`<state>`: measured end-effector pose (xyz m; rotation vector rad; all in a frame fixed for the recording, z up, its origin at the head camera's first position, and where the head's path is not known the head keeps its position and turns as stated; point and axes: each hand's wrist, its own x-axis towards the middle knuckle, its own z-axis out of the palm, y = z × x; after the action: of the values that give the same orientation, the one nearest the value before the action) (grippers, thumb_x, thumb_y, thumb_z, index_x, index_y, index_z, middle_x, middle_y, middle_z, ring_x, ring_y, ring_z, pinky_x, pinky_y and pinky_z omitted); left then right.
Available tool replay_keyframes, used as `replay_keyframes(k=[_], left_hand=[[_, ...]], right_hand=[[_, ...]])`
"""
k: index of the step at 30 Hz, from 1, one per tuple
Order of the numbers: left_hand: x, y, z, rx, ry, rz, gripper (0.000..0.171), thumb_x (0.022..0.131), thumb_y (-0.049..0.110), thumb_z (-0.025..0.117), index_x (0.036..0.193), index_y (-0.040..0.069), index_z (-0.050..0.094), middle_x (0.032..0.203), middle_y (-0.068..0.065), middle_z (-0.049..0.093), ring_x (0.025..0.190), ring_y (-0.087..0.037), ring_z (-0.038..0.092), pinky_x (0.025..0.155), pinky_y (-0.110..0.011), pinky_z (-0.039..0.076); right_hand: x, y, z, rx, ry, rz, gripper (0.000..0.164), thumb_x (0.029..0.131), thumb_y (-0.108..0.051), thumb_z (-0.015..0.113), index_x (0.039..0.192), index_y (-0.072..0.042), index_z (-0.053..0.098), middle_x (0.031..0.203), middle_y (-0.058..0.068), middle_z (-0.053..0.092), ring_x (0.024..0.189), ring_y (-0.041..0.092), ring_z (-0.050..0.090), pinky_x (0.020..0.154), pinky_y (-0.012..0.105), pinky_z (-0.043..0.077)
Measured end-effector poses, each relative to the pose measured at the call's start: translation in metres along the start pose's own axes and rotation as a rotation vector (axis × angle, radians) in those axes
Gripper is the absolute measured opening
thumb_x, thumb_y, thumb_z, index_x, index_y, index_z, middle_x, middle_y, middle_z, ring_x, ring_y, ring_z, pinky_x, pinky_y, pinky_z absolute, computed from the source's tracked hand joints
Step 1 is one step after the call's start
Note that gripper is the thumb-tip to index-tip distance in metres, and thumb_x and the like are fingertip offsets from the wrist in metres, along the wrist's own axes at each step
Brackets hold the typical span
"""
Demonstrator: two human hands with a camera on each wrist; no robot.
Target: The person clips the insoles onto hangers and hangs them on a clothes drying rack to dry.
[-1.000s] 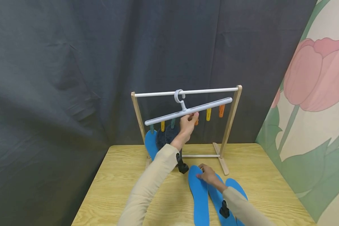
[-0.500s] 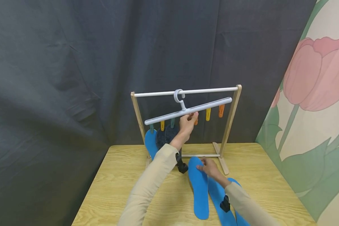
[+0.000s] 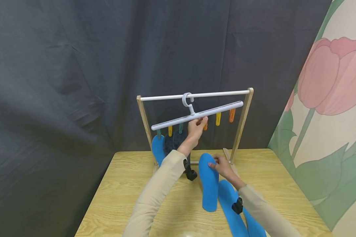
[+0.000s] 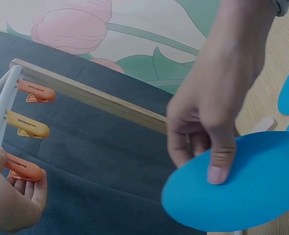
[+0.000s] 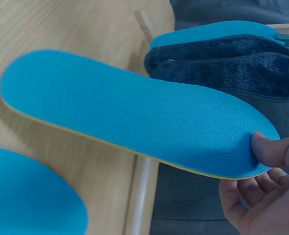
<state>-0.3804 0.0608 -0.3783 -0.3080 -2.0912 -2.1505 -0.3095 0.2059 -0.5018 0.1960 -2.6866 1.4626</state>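
My left hand grips an orange clip under the middle of a pale hanger, thumb on one side and fingers on the other. The hanger tilts, its right end higher. My right hand pinches a blue insole near its wide end, thumb on the blue face and fingers behind. This insole is lifted off the table, below the held clip and apart from it. On the hanger's left, clips hold another blue insole and two dark fuzzy insoles.
The hanger hooks over the white rod of a wooden rack. A yellow clip and another orange clip hang at its right with nothing in them. Two more blue insoles lie on the wooden table. A dark curtain stands behind.
My right hand has raised the blue insole from the table, away from me toward the rack. My left hand stays on the orange clip.
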Motion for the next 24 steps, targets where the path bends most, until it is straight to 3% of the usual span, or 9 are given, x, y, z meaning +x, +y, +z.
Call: replay_keyframes(k=[6,12,24], left_hand=[[0.002,-0.001,-0.001,-0.018,-0.003,0.010,0.027,0.099,0.029,0.062,0.085,0.007,0.065,0.073,0.001,0.055,0.070,-0.014,0.050,0.067,-0.030,0.040],[0.003,-0.002,-0.001,-0.021,0.007,0.032,0.025,0.099,0.026,0.064,0.088,0.003,0.067,0.074,0.002,0.056,0.069,-0.010,0.051,0.064,-0.024,0.041],[0.002,0.000,-0.004,-0.011,0.015,0.036,0.025,0.098,0.023,0.065,0.100,-0.001,0.072,0.081,0.000,0.062,0.072,-0.008,0.052,0.064,-0.023,0.042]], right_hand=[[0.008,-0.014,-0.011,-0.009,0.015,-0.017,0.027,0.095,-0.002,0.065,0.117,0.012,0.059,0.097,0.019,0.066,0.086,0.030,0.063,0.074,0.042,0.054],[0.014,-0.022,-0.017,-0.006,0.047,-0.089,0.022,0.094,-0.001,0.065,0.111,0.013,0.061,0.091,0.018,0.066,0.080,0.028,0.062,0.070,0.039,0.052],[0.017,-0.041,-0.024,0.056,0.069,-0.100,0.025,0.095,-0.001,0.065,0.114,0.013,0.060,0.094,0.023,0.066,0.082,0.031,0.064,0.072,0.041,0.054]])
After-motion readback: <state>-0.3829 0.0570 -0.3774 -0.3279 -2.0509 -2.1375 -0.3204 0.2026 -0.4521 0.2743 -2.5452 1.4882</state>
